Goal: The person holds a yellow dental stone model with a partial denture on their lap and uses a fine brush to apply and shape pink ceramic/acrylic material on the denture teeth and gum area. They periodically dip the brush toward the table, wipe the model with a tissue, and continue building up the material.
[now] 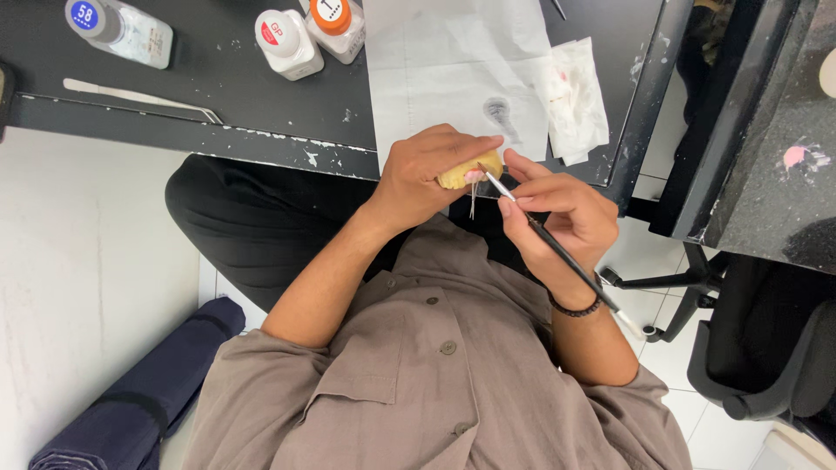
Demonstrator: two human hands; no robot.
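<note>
Yellow plaster model (pixel 466 171), likely hard yet brittle, sits wrapped in the closed left hand (pixel 427 170); the right hand (pixel 557 213) pinches a thin brush (pixel 557 252) mid-handle.

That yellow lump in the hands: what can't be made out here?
- Yellow lump: head view, mostly covered by the left hand; its shape is unclear.
- Brush tip: too small to see whether it touches the lump; the right hand holds it.
- Small bottles: cut off by the top edge.
</note>
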